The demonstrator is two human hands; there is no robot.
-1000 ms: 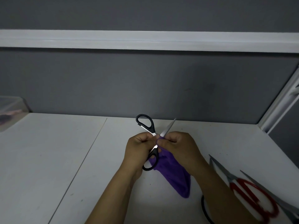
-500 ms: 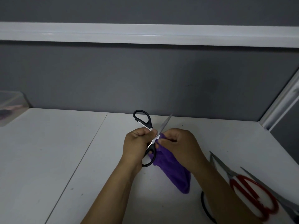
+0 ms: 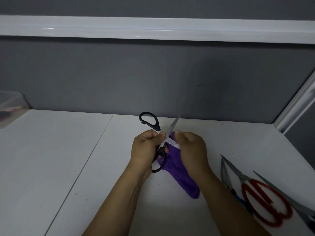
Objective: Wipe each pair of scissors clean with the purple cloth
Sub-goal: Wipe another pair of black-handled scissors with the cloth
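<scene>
Black-handled scissors [image 3: 150, 120] are held spread open above the white table [image 3: 59, 159], one handle loop up at the back, the other down by my palm. My left hand [image 3: 144, 149] grips them near the pivot. My right hand [image 3: 190, 147] pinches the purple cloth [image 3: 180, 178] around one blade just right of the pivot; the other blade's tip [image 3: 174, 124] points up and away. The rest of the cloth hangs down to the table under my right wrist.
Red-handled scissors [image 3: 265, 203] lie open at the right front, with more steel blades [image 3: 226, 172] and a blue handle [image 3: 238, 198] beside them. A clear plastic box [image 3: 10, 106] sits at the far left. A grey partition wall [image 3: 153, 79] closes the back.
Both hands and the black scissors stay in nearly the same place; my right hand has shifted the cloth slightly along the blade.
</scene>
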